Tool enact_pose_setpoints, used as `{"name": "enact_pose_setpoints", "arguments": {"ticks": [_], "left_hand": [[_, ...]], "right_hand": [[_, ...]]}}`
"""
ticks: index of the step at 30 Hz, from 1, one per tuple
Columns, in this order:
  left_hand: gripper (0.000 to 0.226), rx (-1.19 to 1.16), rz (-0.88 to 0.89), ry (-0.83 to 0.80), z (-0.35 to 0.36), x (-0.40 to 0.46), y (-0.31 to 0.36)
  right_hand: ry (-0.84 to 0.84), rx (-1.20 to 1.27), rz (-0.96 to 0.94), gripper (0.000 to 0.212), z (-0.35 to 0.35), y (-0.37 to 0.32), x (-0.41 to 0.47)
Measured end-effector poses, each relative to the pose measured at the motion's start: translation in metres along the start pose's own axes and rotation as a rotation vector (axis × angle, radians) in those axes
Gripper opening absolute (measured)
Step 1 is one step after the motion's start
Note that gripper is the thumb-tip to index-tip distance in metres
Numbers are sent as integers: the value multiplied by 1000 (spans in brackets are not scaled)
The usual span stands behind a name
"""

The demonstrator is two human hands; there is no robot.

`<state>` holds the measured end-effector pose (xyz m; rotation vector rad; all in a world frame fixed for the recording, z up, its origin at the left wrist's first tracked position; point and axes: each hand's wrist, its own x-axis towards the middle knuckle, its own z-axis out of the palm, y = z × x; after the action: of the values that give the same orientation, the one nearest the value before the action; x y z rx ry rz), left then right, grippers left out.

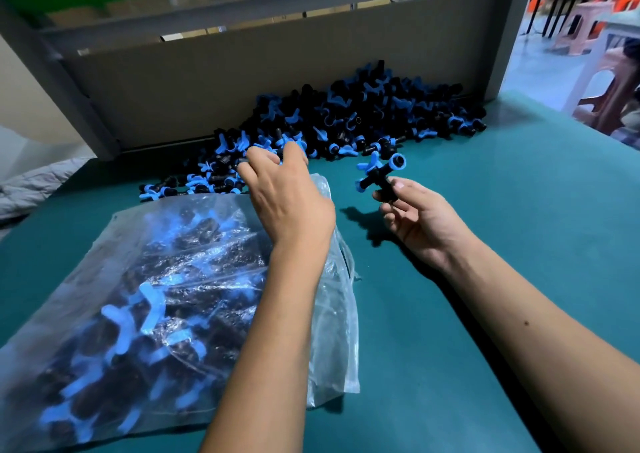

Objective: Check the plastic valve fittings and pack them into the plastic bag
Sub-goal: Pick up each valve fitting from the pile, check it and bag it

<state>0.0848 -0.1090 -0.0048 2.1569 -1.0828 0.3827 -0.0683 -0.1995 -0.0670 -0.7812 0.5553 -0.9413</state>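
Nearest the camera lies the plastic bag [145,314], clear and crinkled, flat on the green table [467,296] at the left and already well filled with black-and-blue valve fittings. The left forearm crosses over its right edge, and the left hand [284,199] reaches into the near edge of the loose heap of fittings [346,120], fingers curled down among the pieces; whether they have closed on one I cannot tell. The heap is banked against a cardboard panel [242,71] at the back. The right hand [415,220] pinches one fitting [379,175] at its lower end, raised above the table
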Motion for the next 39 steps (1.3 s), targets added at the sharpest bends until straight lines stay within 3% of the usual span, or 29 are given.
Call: {"name": "enact_pose_setpoints", "arguments": {"ticks": [3,8,15,19,24,31,36,39], "left_hand": [[34,-11,29,41,0,2,-3],[78,204,-24,-54,18,-12,6],[59,256,-80,-97,28,-12,-7],[23,95,-186,-147,16,0,-23],[11,-164,-150,-86,-24,25,-28],[20,-334,-24,66,-43,33,-39],[29,-352,-64,225,-45,30,-28],[52,-295,-87,92,-49,28,-15]], "right_hand": [[-8,7,-32,9,-1,1,-1],[-22,-19,-65,9,-2,2,-1],[-30,-60,-71,8,-2,2,-1],[-77,-144,-78,10,-2,4,-1],[-82,-469,-234,23,0,13,1],[-252,-704,-404,22,9,13,-5],[-188,-824,-428,21,10,19,-4],[-150,-695,-422,16,12,17,-5]]}}
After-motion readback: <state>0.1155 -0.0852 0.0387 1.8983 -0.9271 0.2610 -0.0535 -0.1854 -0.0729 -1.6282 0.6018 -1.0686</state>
